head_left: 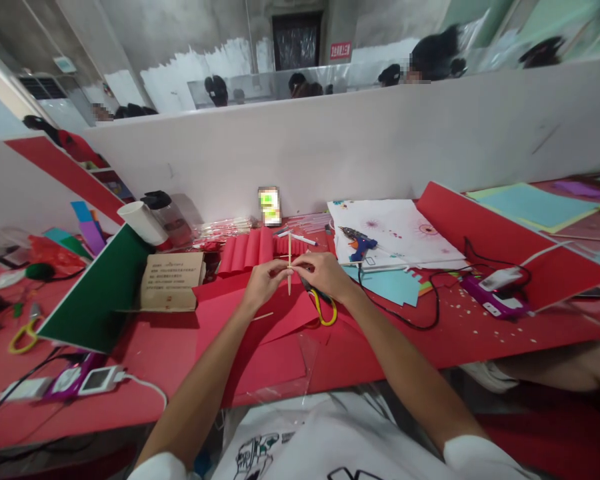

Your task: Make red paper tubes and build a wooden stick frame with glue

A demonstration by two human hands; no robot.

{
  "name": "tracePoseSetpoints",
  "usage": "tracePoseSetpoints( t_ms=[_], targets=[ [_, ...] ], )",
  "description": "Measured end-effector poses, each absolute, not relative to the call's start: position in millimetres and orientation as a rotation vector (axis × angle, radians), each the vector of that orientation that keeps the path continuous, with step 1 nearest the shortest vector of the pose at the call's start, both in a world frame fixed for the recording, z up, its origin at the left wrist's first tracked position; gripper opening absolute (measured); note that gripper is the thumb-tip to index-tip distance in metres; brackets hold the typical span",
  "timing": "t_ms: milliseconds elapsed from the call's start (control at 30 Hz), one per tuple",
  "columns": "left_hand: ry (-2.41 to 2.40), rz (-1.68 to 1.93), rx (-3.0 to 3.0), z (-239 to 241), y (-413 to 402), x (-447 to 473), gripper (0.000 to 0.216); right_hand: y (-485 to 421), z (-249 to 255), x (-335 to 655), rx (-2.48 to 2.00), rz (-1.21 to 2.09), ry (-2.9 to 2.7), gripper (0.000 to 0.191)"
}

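A slim pale wooden stick (pixel 289 245) stands roughly upright between my hands, over the red paper (pixel 280 313). My left hand (pixel 266 283) pinches it near its middle with thumb and fingertips. From the other side, the fingertips of my right hand (pixel 326 272) close on it at the same height. Whether a second piece crosses it there is hidden by the fingers. Another short pale stick (pixel 263 316) lies on the paper below my left hand. Yellow-handled scissors (pixel 325 310) rest just under my right hand, their blades partly covered.
Behind my hands are rolled red paper tubes (pixel 247 251) and a lit phone (pixel 269 205). A blue glue gun (pixel 361 247) sits on white printed sheets at right, its cord trailing. A cardboard box (pixel 173 280) and green panel (pixel 103 293) stand left; a power strip (pixel 495 297) lies right.
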State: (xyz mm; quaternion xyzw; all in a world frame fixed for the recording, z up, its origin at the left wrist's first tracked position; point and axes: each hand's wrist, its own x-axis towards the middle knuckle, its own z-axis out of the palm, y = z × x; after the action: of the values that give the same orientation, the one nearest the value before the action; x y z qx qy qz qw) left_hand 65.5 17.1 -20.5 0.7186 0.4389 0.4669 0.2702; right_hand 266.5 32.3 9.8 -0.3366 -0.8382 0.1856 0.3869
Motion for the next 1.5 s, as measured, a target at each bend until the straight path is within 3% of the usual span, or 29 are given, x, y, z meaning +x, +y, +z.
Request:
tracePoseSetpoints(
  t_ms=[1500],
  targets=[
    [1.188, 1.233, 1.77, -12.3, 16.1, 62.2, 0.034, 32.4, 7.7, 264.0, -0.854, 0.419, -2.179, 0.012]
  ],
)
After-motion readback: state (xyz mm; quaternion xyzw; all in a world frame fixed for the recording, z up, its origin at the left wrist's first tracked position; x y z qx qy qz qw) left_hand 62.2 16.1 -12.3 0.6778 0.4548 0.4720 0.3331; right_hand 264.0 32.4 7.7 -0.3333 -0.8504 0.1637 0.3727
